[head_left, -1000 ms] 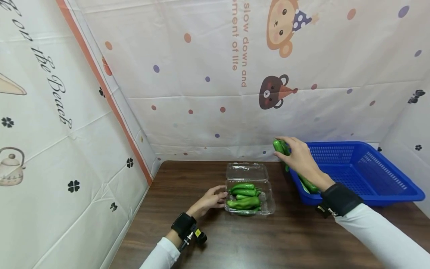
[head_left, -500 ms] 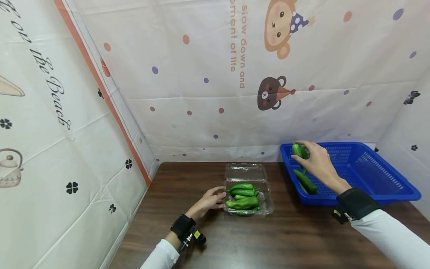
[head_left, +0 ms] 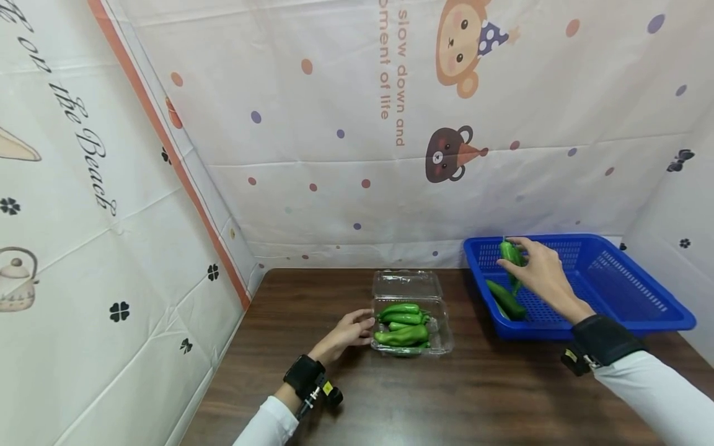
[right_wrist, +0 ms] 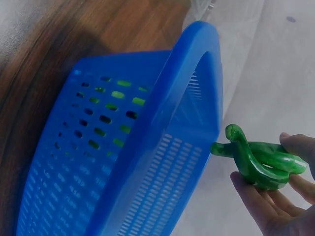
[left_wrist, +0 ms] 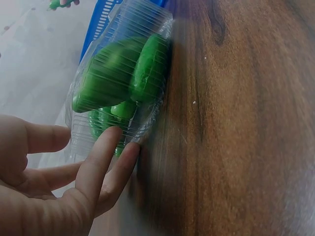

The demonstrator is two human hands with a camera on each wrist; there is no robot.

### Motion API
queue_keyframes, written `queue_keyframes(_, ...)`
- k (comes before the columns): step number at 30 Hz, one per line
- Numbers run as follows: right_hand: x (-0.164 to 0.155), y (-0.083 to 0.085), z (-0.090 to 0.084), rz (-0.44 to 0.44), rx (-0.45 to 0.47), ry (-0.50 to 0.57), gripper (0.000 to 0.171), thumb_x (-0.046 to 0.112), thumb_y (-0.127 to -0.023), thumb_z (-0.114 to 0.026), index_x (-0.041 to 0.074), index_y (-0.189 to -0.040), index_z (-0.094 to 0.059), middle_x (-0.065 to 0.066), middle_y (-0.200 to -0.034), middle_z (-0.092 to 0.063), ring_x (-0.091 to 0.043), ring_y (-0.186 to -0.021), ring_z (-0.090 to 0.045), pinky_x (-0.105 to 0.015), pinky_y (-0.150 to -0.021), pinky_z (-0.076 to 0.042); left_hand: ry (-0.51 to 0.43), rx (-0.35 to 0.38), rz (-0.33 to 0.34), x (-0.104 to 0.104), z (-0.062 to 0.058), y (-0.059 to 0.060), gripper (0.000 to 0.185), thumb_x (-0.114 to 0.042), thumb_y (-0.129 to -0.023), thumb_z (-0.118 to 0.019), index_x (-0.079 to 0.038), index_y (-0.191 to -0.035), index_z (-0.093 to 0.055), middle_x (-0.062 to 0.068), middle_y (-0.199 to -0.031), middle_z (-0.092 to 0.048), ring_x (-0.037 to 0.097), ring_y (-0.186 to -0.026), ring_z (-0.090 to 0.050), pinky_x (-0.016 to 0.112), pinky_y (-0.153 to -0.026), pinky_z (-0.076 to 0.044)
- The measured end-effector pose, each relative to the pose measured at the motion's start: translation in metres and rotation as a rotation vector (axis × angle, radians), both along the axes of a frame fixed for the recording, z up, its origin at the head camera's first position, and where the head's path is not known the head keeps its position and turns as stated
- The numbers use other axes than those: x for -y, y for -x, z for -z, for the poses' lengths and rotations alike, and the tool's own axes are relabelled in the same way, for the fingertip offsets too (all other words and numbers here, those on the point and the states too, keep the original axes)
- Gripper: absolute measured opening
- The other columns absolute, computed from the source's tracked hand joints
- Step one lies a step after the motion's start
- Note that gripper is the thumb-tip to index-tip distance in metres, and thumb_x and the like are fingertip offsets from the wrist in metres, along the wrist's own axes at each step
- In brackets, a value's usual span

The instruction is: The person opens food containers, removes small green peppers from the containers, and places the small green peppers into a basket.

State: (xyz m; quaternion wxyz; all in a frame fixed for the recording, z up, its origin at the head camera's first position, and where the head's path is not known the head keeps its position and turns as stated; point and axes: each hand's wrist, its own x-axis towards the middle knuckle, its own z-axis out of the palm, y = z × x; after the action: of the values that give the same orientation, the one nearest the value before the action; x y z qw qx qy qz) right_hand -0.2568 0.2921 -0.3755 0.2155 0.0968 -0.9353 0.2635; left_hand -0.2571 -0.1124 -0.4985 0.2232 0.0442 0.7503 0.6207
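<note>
Right hand [head_left: 538, 269]: Thumb and fingers pinch green peppers [head_left: 509, 253] at right of the head view, over the left end of the blue basket [head_left: 591, 286]; the exact count cannot be told.
Right wrist view: Seen here alone, the held peppers' curled, crossing ends point toward the rim, and green shows through slots in the basket's outer wall.
Left hand [head_left: 348, 334]: Fingers loosely extended, gripping nothing, at the left side of the clear box [head_left: 443, 328], lower center of the head view.
Left wrist view: The box's ribbed side fills the upper left, fingertips against it, a detail the head view leaves unclear.
Boxed peppers [head_left: 404, 334]: Glossy, tapered, stacked crosswise beneath the raised lid [head_left: 409, 286].
Basket pepper [head_left: 506, 300]: Dark green, slanting along the left wall.
Surfaces: Smooth wood-grain tabletop [head_left: 446, 396]; creased, printed white cloth [head_left: 312, 124] behind.
Edges and room: Brown tabletop separates box from basket and runs to the lower frame edge; slotted blue floor spreads right of the held peppers.
</note>
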Motion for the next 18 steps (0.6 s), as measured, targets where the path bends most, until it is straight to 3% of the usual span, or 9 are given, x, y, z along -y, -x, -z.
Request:
queue_keyframes(5, -0.005, 0.003, 0.004, 0.014, 0.024, -0.015, 0.054, 0.018, -0.096, -0.073, -0.011, -0.138, -0.054, -0.04, -0.116, -0.063, -0.055, -0.097, -0.065, -0.059, -0.069, -0.059, 0.003, 0.007, -0.006, -0.001, 0.001, 0.0, 0.052, -0.022, -0.108, -0.053, -0.001, -0.154, -0.041, 0.024, -0.142, -0.053, 0.024, -0.112, -0.066, 0.038, -0.095, -0.062)
queue_keyframes(13, -0.013, 0.006, 0.011, 0.019, 0.081, -0.017, 0.056, 0.018, -0.096, -0.073, -0.012, -0.138, -0.051, -0.039, -0.108, -0.064, -0.043, -0.08, -0.066, -0.037, -0.052, -0.055, -0.003, 0.011, -0.012, -0.002, 0.002, 0.001, 0.052, -0.021, -0.108, -0.053, 0.002, -0.153, -0.04, 0.025, -0.142, -0.053, 0.025, -0.112, -0.065, 0.038, -0.096, -0.062)
queue_keyframes(18, -0.022, 0.007, 0.015, 0.029, 0.133, -0.018, 0.058, 0.021, -0.096, -0.072, -0.013, -0.139, -0.051, -0.04, -0.11, -0.063, -0.04, -0.078, -0.067, -0.037, -0.052, -0.055, -0.008, 0.022, -0.009, -0.001, 0.0, 0.001, 0.052, -0.021, -0.108, -0.053, 0.001, -0.154, -0.04, 0.025, -0.145, -0.051, 0.027, -0.116, -0.064, 0.038, -0.097, -0.061)
